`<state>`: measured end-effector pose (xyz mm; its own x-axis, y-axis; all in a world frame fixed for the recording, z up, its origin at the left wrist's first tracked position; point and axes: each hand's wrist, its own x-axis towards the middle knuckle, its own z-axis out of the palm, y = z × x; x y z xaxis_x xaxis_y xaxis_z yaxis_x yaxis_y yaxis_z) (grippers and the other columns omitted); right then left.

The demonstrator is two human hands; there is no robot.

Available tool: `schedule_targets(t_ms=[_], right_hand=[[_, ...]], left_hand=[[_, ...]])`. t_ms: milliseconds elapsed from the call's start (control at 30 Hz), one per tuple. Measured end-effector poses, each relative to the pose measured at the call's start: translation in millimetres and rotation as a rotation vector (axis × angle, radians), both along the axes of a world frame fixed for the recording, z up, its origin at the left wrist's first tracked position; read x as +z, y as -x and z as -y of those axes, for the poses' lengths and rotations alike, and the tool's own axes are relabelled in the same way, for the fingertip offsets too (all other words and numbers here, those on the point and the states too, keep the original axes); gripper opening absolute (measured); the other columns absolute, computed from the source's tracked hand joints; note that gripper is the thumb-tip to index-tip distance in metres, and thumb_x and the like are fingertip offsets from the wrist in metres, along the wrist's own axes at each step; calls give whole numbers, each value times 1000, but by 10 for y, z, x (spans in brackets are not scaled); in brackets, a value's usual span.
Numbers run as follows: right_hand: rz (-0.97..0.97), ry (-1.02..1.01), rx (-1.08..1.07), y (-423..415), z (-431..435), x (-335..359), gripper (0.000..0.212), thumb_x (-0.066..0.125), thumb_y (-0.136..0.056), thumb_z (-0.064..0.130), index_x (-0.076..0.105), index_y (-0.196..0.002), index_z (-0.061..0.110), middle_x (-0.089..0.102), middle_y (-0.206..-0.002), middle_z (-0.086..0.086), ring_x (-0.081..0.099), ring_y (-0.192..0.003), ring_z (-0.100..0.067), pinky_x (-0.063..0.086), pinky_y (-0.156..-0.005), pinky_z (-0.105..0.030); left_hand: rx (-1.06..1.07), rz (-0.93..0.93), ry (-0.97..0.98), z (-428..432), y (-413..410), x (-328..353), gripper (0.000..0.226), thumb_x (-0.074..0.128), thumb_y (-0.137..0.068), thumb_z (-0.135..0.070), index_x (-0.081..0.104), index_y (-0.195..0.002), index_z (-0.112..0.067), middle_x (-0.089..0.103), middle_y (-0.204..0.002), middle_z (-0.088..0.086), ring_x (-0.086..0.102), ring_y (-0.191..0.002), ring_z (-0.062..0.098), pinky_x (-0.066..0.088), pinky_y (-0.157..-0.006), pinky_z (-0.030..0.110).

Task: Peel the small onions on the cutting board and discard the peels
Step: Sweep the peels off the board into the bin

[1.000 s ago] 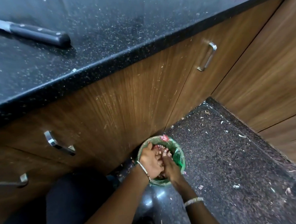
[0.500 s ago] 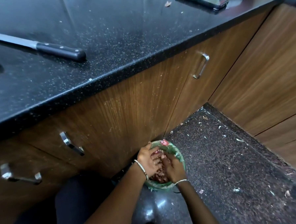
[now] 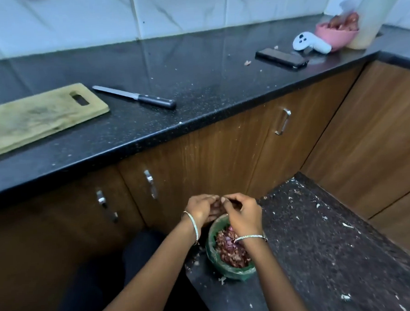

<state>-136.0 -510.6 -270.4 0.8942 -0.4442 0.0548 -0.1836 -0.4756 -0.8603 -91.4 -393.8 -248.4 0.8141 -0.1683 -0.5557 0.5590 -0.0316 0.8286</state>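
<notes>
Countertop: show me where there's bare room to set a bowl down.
The widest bare stretch of countertop lies between the knife and the phone. A narrower strip runs behind the cutting board, along the tiled wall. The right corner is crowded: phone, white controller and pink bowl sit close together.

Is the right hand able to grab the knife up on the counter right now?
Probably yes, after lifting. The right hand is low over the green bin, meeting the left hand. The knife lies uncovered on the counter above, handle toward the front edge, nothing blocking it.
</notes>
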Motion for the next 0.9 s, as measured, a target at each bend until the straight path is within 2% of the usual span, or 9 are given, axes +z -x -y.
schedule_targets(t_ms=[67,133,167,267,500,600,700,800,900], right_hand=[[72,0,7,67,-159,239,7,74,-89,22,80,-89,19,76,-86,6,69,-82,-7,50,-78,-13],[142,6,19,132,-319,487,7,73,-91,21,80,-89,18,75,-84,8,64,-75,4,41,-70,-2],[175,0,39,172,-415,609,8,73,-91,21,80,-89,19,74,-83,10,62,-74,9,40,-69,-1],[256,-20,117,269,-692,879,9,71,-93,26,79,-91,23,74,-83,15,61,-80,16,40,-69,-1],[404,-34,292,367,-1363,1363,12,68,-95,28,79,-92,23,74,-83,17,67,-84,5,46,-73,-9],[443,9,366,291,-1586,1575,15,66,-97,31,79,-94,24,74,-85,18,67,-85,3,47,-75,-11],[467,-8,380,110,-1766,1784,15,67,-96,32,79,-93,23,74,-84,16,66,-84,4,44,-70,-7],[487,-22,383,-148,-1985,1934,15,67,-96,31,78,-91,22,73,-79,13,65,-80,1,43,-64,-9],[492,17,417,-462,-2198,2058,13,67,-97,28,77,-94,21,72,-83,14,64,-79,5,42,-67,-4]], left_hand=[[6,122,-40,-152,78,177,27,50,-103,-4,66,-84,-13,67,-75,4,64,-54,7,53,-52,18],[10,232,-76,-309,155,357,27,54,-102,-7,69,-83,-17,70,-82,7,66,-65,13,56,-63,24],[25,286,-83,-415,208,458,27,55,-101,-8,71,-83,-19,72,-87,9,68,-72,16,58,-70,29],[82,476,-170,-751,395,752,21,61,-99,-13,76,-87,-23,77,-93,5,72,-87,17,61,-81,34],[233,677,-213,-1590,740,1338,18,61,-100,-11,74,-94,-21,77,-93,7,75,-86,19,63,-80,36],[336,719,-211,-1929,835,1604,16,59,-101,-11,73,-101,-18,76,-96,4,73,-88,13,61,-81,29],[414,723,-214,-2233,815,1786,15,58,-101,-13,72,-105,-17,75,-100,3,73,-94,13,61,-86,30],[476,722,-231,-2503,720,1867,15,57,-102,-12,71,-105,-16,75,-100,6,73,-96,18,61,-87,34],[555,779,-256,-2733,508,1932,14,59,-101,-10,71,-108,-13,75,-98,10,74,-90,20,62,-84,36]])
